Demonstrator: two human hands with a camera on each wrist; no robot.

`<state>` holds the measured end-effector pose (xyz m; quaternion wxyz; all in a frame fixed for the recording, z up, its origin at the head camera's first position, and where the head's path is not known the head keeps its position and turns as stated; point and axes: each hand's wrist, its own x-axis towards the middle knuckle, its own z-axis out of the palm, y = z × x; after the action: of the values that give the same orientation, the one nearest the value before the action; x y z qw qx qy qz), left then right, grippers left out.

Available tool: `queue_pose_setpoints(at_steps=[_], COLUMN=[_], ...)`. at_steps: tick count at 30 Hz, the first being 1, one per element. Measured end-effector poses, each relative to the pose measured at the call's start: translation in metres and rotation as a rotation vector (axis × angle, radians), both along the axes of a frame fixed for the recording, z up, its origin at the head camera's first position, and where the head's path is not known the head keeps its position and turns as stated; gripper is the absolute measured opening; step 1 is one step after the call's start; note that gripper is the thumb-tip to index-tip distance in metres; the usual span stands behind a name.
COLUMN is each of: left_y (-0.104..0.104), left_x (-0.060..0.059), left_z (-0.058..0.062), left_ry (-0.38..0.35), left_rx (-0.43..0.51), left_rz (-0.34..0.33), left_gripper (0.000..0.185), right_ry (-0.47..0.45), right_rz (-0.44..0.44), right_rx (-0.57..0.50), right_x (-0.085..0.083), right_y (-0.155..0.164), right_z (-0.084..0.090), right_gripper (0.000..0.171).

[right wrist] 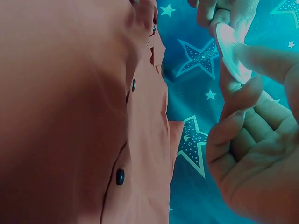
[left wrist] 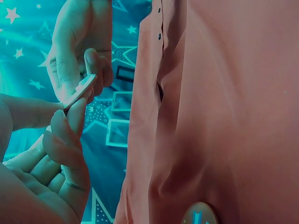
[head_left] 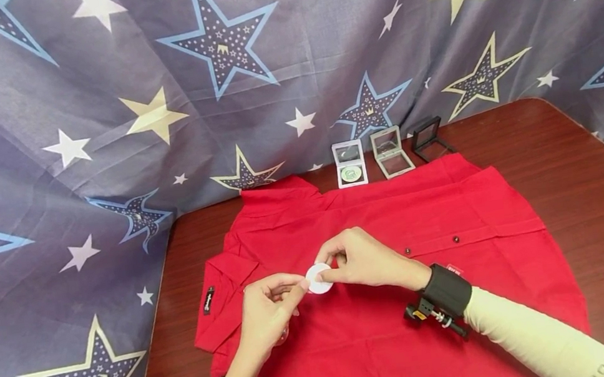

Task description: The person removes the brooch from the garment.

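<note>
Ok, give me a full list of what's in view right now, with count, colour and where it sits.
Small round white disc: one, white, pinched between both hands above the shirt.
Red button-up shirt: one, red with dark buttons, spread flat on the table.
Small square display cases: three, white, grey and black, open, in a row beyond the shirt's far edge.
Dark wooden table: one, reddish brown, under the shirt.
Star-patterned cloth backdrop: one, grey-blue with stars, behind and left of the table.
Left hand: one, pinching the disc.
Right hand: one, pinching the disc.
</note>
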<state>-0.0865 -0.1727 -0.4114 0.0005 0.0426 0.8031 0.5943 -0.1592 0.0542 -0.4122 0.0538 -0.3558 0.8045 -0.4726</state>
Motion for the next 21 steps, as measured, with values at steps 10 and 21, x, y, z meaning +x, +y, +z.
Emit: queue_pose_setpoints(at_steps=[10, 21], left_y=[-0.0002, -0.001], left_x=[0.0007, 0.0011], left_z=[-0.0003, 0.0006], left_ry=[0.011, 0.007], left_rx=[-0.01, 0.006], left_rz=[-0.001, -0.015], left_gripper=[0.005, 0.005], right_ry=[0.083, 0.088], right_rz=[-0.029, -0.056], right_rx=[0.026, 0.033], right_x=[0.0024, 0.0067], right_y=[-0.0007, -0.0021], right_z=[-0.0016, -0.0008], right_gripper=[0.012, 0.011])
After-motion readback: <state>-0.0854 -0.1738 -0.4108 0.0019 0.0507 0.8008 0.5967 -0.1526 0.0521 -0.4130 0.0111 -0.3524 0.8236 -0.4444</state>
